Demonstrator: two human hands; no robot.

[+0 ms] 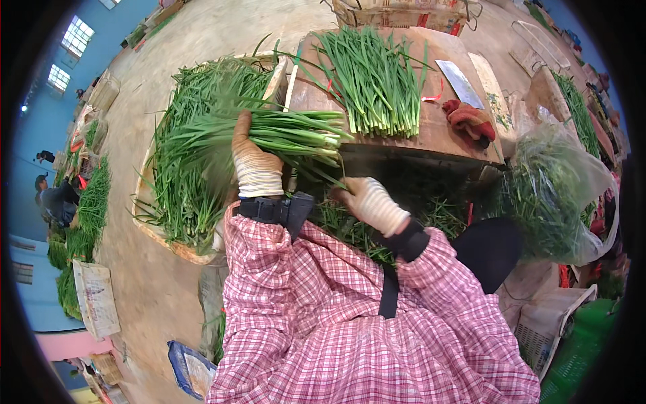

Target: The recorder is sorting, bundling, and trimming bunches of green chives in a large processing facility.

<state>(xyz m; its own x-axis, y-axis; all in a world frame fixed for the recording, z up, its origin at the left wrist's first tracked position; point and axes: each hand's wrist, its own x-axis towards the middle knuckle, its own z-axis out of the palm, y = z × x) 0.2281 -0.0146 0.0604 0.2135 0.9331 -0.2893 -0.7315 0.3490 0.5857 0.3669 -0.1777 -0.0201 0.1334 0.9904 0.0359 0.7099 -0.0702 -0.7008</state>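
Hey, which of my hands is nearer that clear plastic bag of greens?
Your right. The right hand is left of the plastic bag, across a gap; the left hand, gripping a green bunch, is farther left.

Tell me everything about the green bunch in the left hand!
The green bunch has long, thin, fresh-looking stalks with pale ends. It points sideways, pale ends rightward, blurred leaves leftward over the crate. The gloved left hand grips its middle; no tie shows. A strand hangs toward the right hand.
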